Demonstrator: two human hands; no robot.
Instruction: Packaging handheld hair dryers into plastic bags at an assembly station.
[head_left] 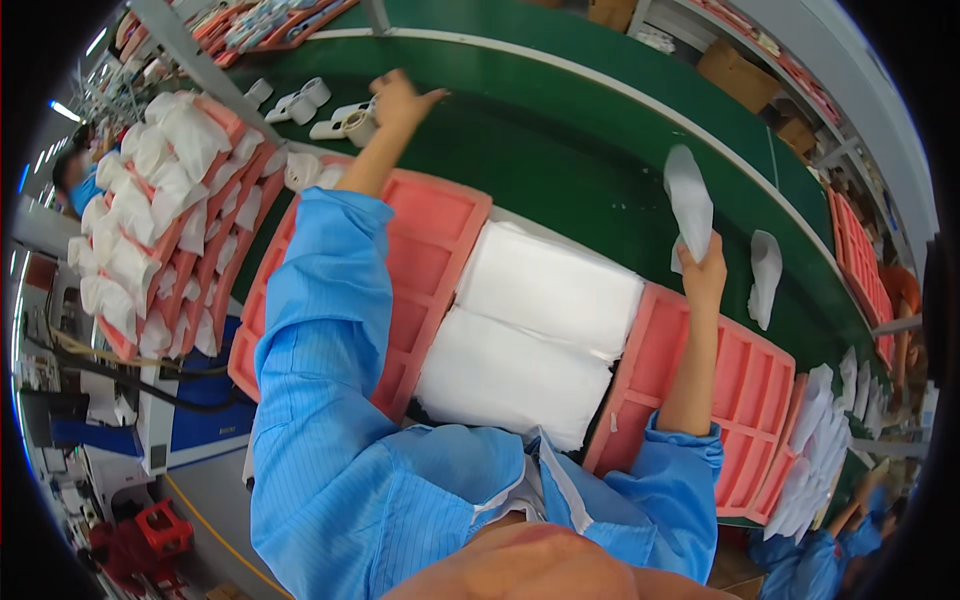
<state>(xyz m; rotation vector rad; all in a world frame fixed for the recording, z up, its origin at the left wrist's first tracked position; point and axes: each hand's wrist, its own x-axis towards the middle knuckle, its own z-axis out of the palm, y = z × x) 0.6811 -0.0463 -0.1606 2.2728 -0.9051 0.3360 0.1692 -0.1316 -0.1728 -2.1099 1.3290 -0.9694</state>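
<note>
My left hand (400, 100) reaches out over the green conveyor belt (530, 150), its thumb and fingers apart and holding nothing. Right beside it lies a white plastic part with a round ring-shaped end (358, 124). More such white parts (298, 104) rest a little farther left. On the right, my right hand (706, 268) is closed around the lower end of a white wrapped piece (688, 195), which it holds upright over the belt. The thin, translucent wrapping hides most of what is inside. Another wrapped piece (764, 278) lies on the belt to the right.
Two stacks of white wrapping sheets (545, 290) lie before me, between a left pink compartment tray (430, 230) and a right pink tray (740, 400). Stacked pink trays of wrapped pieces (165, 215) stand at far left. More wrapped pieces (815, 440) lie at right, near another person's blue sleeve (800, 565).
</note>
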